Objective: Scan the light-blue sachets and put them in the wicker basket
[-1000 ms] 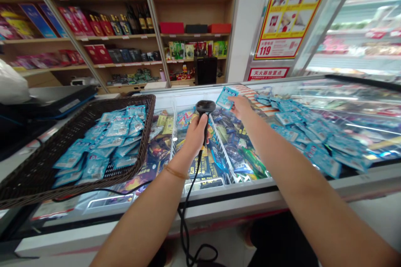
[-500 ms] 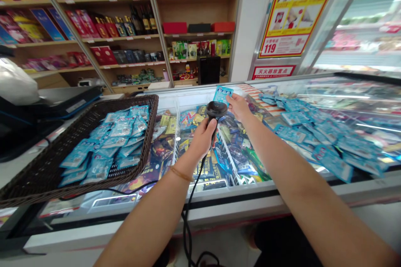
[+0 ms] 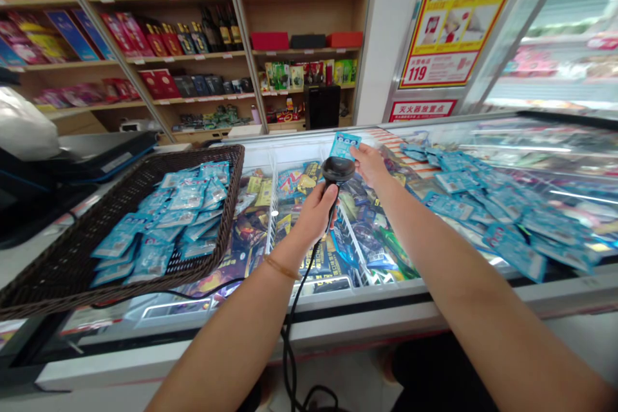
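Observation:
My left hand (image 3: 315,214) is wrapped round the handle of a black corded barcode scanner (image 3: 338,168), its cable running down over the freezer's front edge. Just beyond the scanner head, my right hand (image 3: 371,164) pinches a light-blue packet (image 3: 344,144) by its right side. The scanner head covers the packet's lower edge. Similar blue packets (image 3: 183,206) lie heaped in a dark brown woven basket (image 3: 239,170) at the left. More blue packets (image 3: 502,196) are spread over the glass at the right.
Beneath the glass of the chest freezer (image 3: 333,328) lie colourful bagged goods in white wire dividers (image 3: 355,241). A dark machine (image 3: 96,161) stands behind the basket. Shelves (image 3: 309,51) of boxes and bottles line the back. A fire-safety poster (image 3: 458,19) hangs at the right.
Both hands, the scanner and the pinched packet have shifted very slightly to the right. The hold of each hand is the same, and the packet heaps look unchanged.

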The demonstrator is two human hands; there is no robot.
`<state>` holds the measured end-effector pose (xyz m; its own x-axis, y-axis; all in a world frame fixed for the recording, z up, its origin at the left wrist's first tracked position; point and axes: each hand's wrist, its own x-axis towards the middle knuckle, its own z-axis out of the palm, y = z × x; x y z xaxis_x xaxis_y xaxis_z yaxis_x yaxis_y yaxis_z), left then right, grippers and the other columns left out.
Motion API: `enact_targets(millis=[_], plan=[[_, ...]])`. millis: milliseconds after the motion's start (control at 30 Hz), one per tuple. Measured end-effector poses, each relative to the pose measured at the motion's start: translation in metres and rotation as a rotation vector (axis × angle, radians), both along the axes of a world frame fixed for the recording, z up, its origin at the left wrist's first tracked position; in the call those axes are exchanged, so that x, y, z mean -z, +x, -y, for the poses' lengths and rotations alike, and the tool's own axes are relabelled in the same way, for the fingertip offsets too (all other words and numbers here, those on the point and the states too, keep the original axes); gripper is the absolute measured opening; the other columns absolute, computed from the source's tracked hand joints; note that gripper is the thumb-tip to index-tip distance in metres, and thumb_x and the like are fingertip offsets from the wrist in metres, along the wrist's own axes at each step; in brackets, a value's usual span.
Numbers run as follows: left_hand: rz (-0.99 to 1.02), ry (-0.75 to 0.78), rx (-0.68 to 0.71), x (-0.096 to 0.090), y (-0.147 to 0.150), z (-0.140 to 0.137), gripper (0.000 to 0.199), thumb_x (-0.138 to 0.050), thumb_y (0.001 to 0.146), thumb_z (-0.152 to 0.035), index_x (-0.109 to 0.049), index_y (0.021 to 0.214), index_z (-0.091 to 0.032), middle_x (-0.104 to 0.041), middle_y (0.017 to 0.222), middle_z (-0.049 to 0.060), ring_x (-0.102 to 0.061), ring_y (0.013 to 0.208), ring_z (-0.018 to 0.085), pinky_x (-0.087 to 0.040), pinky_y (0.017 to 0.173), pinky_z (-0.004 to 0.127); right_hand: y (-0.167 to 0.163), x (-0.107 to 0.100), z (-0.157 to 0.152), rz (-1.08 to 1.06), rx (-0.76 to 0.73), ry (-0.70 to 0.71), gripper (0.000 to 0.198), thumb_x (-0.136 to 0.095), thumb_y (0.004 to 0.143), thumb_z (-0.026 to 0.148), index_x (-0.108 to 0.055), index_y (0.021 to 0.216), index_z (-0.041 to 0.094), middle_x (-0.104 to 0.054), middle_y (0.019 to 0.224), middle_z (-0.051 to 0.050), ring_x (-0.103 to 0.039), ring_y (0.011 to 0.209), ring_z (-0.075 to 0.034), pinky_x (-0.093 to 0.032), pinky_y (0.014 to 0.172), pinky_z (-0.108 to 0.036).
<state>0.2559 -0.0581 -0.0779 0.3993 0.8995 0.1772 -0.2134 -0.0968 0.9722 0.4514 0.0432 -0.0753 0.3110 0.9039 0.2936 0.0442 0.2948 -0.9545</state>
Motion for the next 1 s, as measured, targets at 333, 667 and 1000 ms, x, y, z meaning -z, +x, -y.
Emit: enact_targets(millis=[333,667,1000], plan=[[-0.009,0.024,0.015,0.002,0.001,-0.001,0.048,-0.064,0.079,-0.066,-0.051,0.082,-0.02,-0.055,0.068,-0.003,-0.045,0.042,0.007,-0.035,0.033,0.021,-0.001,0.0,0.002,-0.146,-0.012,-0.035,0.038,-0.076,0.073,0.052,-0.067,0.091,0.021,-0.066,0.067,0.003,-0.066,0.069,-0.016,-0.054,0.064,-0.027],[0.087,-0.183,-0.417,-0.062,-0.025,0.01,0.027,-0.048,0.095,-0.043,-0.047,0.081,-0.02,-0.05,0.061,-0.005,-0.046,0.04,0.008,-0.038,0.038,0.021,-0.075,-0.033,-0.007,-0.295,-0.083,-0.273,0.014,-0.065,0.081,0.013,-0.055,0.073,0.019,-0.063,0.06,0.003,-0.064,0.061,-0.013,-0.057,0.069,-0.029],[0.237,-0.066,-0.766,-0.098,-0.131,0.004,0.025,-0.048,0.096,-0.042,-0.049,0.084,-0.02,-0.048,0.057,-0.006,-0.046,0.039,0.008,-0.04,0.039,0.02,-0.253,-0.095,-0.039,-0.199,-0.648,-0.45,0.016,-0.05,0.097,0.016,-0.058,0.083,0.017,-0.067,0.072,-0.003,-0.065,0.07,-0.012,-0.055,0.083,-0.027]])
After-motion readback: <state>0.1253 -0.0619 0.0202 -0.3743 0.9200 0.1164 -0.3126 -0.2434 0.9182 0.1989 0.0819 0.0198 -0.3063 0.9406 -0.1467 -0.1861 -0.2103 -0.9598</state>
